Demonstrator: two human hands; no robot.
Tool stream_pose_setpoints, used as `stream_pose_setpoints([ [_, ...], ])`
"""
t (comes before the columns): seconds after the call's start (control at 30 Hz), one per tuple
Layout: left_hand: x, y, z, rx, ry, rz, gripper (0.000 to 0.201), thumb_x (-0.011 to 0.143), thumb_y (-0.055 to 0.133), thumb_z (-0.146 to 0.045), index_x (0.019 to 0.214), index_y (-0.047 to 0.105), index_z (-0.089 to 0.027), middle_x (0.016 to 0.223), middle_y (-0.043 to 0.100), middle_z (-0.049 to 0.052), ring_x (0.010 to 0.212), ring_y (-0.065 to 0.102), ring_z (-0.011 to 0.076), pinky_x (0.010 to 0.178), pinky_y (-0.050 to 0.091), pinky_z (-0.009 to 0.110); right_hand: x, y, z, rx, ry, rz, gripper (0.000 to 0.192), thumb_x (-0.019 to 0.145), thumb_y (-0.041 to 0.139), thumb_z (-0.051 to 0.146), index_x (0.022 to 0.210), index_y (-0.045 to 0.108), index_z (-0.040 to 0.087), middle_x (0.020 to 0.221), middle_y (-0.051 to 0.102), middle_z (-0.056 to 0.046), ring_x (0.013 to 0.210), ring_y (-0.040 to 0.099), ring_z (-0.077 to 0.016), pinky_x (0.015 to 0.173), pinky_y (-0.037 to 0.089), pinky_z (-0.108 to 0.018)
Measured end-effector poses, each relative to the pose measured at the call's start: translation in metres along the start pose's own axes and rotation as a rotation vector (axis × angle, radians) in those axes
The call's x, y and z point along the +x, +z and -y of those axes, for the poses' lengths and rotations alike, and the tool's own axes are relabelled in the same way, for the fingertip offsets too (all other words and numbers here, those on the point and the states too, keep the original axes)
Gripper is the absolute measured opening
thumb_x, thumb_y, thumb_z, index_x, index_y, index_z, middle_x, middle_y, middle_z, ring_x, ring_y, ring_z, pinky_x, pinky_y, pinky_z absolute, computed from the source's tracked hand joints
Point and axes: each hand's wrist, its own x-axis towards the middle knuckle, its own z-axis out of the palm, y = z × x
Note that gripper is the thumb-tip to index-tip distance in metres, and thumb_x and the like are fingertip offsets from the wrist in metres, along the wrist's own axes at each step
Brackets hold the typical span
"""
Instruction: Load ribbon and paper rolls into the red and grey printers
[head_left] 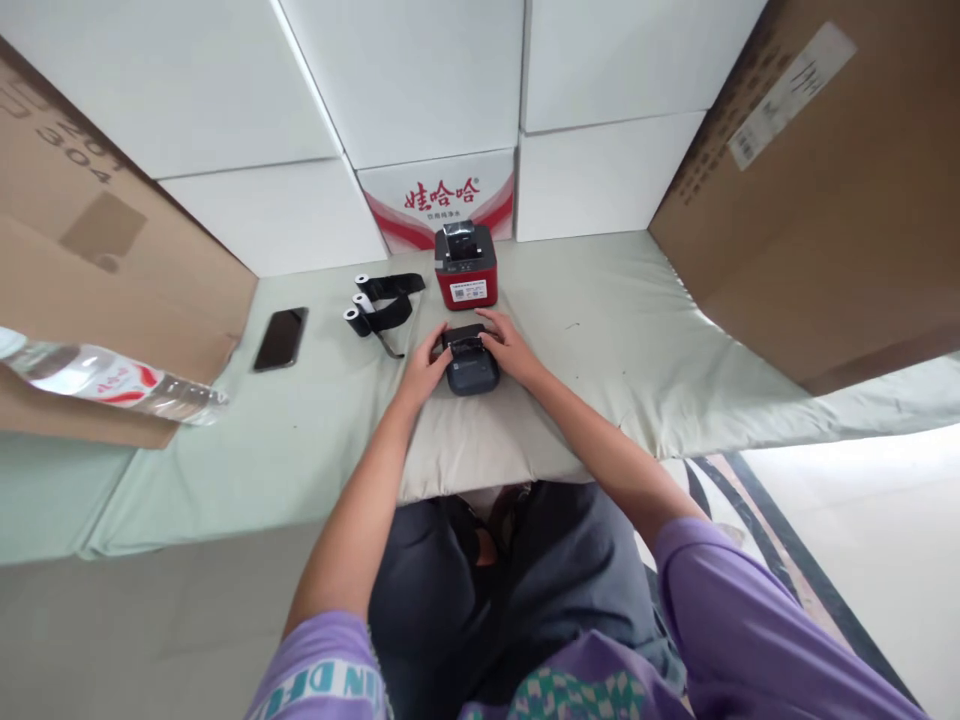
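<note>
We are holding the small dark printer (472, 368) between both hands on the pale green cloth (300, 440), straight ahead of us and just on our side of the red printer (466, 266). We take the red printer as our landmark throughout.

Our left hand (425, 368) is cupping the dark printer's left edge, fingers curled against the casing near its upper corner. Our right hand (508, 348) is lying over its right side and top, fingers loosely spread and resting on the lid — whether any fingertip is pinching a catch we cannot tell. Both hands are touching it; neither is nearer than the other. The dark printer's long axis is running away from us toward the red printer, with a narrow gap of cloth between the two.

To the left of the red printer, three small paper rolls (361, 298) are lying with black straps (394, 300); further left, a phone (280, 339) is lying face up, and well beyond it a water bottle (112, 383) is jutting in from the frame's edge.

Behind the red printer, white boxes (420, 80) are stacked as a wall — one bearing red printing (442, 195). Brown cartons (810, 190) are flanking both sides.
</note>
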Motion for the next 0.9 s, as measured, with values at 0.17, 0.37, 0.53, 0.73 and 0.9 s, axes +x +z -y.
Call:
stream_pose_setpoints([
  [0.17,-0.002,-0.001,0.015,-0.151,0.023,-0.071,0.077,0.092,0.067,-0.065,0.156,0.05,-0.024,0.153,0.062,0.018,0.142,0.061,0.0319,0.12,0.048,0.052,-0.037,0.021,0.017,-0.162,0.233,-0.135,0.065,0.092,0.054,0.024,0.155,0.043,0.02,0.155,0.055,-0.018,0.14,0.058,-0.0275,0.123,0.043,-0.053],
  [0.37,0.003,-0.006,0.02,-0.213,0.094,-0.074,0.073,0.081,0.082,-0.054,0.142,0.062,-0.02,0.152,0.062,0.02,0.145,0.058,0.0346,0.126,0.041,0.057,-0.071,0.07,0.042,-0.506,0.213,-0.24,0.12,0.069,0.084,0.033,0.167,0.018,0.012,0.16,0.044,-0.026,0.15,0.044,-0.041,0.124,0.039,-0.056],
  [0.53,0.002,-0.006,0.019,-0.224,0.099,-0.093,0.076,0.079,0.084,-0.052,0.143,0.059,-0.021,0.153,0.061,0.021,0.144,0.058,0.0353,0.124,0.044,0.058,-0.073,0.084,0.054,-0.765,0.214,-0.325,0.113,0.071,0.084,0.038,0.164,0.026,0.007,0.134,0.059,-0.026,0.127,0.056,-0.0426,0.113,0.045,-0.059],
  [0.73,0.001,-0.003,0.018,-0.204,0.073,-0.073,0.073,0.082,0.081,-0.048,0.145,0.056,-0.025,0.153,0.061,0.02,0.142,0.06,0.0349,0.113,0.054,0.056,-0.031,0.022,0.054,-0.758,0.204,-0.563,0.116,0.069,0.081,0.039,0.163,0.023,0.005,0.134,0.058,-0.028,0.126,0.054,-0.0435,0.113,0.042,-0.061],
  [0.9,0.002,0.0,0.014,-0.172,0.062,-0.066,0.072,0.083,0.079,-0.044,0.147,0.054,-0.024,0.151,0.061,0.02,0.141,0.061,0.0345,0.106,0.057,0.054,0.039,-0.047,0.043,-0.813,0.282,-0.705,0.113,0.068,0.078,0.041,0.162,0.023,0.01,0.146,0.053,-0.028,0.137,0.047,-0.0455,0.116,0.036,-0.066],
])
